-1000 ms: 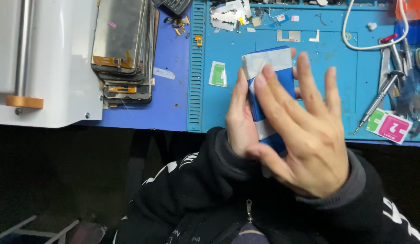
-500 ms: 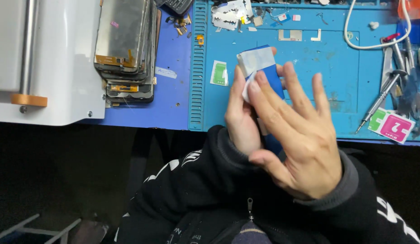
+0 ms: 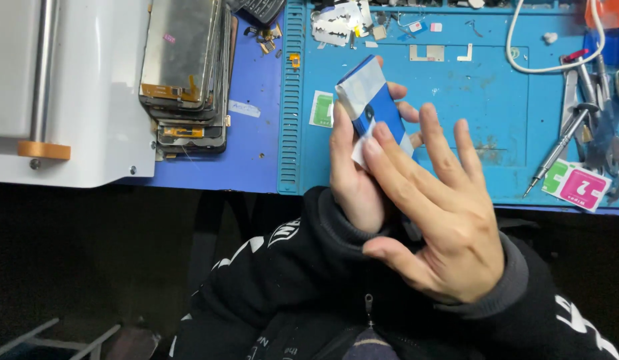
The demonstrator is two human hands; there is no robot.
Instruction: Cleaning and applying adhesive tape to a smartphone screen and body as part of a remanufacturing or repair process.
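Above a blue mat point(image 3: 496, 120), the left hand point(image 3: 353, 173) grips a blue phone point(image 3: 376, 107); the right hand point(image 3: 443, 220) lies flat across it, fingers spread

Phone-repair workshop. Blue work mat point(image 3: 483, 100) on surface; stack of bare phone screens point(image 3: 186, 73) at 10 o'clock; screwdrivers & tweezers point(image 3: 576, 127) at 2; white cable point(image 3: 523, 53); small parts, scraps point(image 3: 339, 23) at 12.

You hold a blue phone point(image 3: 376, 110) tilted, its top end pointing up and left, above the blue tabletop point(image 3: 483, 100). A pale, glossy film point(image 3: 360, 88) covers its upper end, with a white edge showing lower down beside your fingers.
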